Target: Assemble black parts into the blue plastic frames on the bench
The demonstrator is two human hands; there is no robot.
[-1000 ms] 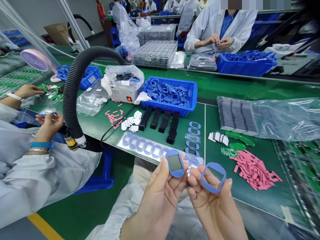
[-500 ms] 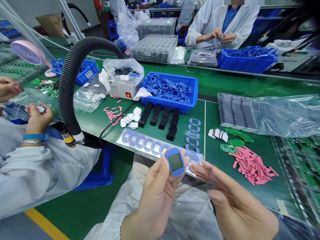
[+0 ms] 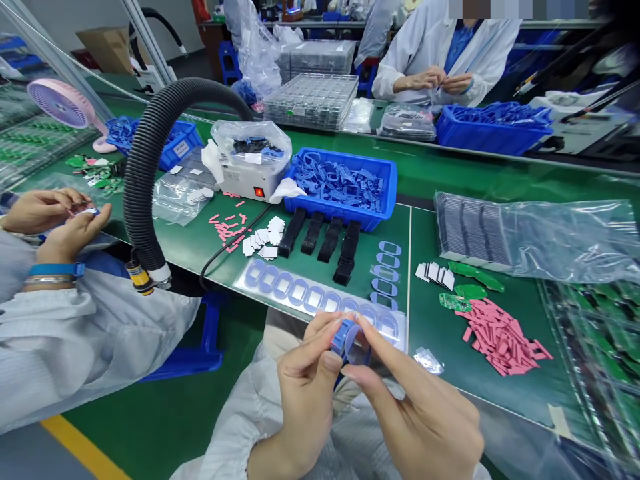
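My left hand (image 3: 313, 380) pinches a small blue device case (image 3: 343, 339), which is tilted edge-on so its screen does not show. Thumb and forefinger of my right hand (image 3: 410, 400) close on a thin clear piece with a bluish rim (image 3: 361, 348), held against the right side of the case. Just beyond my fingertips, a pale sheet (image 3: 320, 316) carries a row of blue oval frames (image 3: 285, 284). More oval frames (image 3: 389, 260) lie behind its right end. A crumpled clear film (image 3: 429, 361) lies on the table right of my hands.
Behind are black strips (image 3: 347, 253), a blue bin (image 3: 390, 190) of blue parts, and white pads (image 3: 270, 233). Pink strips (image 3: 503, 337) and green boards (image 3: 475, 270) lie right. A black hose (image 3: 145, 160) arches at left, beside a co-worker's hands (image 3: 65, 220). Another person sits opposite.
The blue case has turned from screen-up to edge-on. My right hand has moved left to meet it, bringing the clear piece. Crumpled film now shows on the table. The left co-worker's hands have come together.
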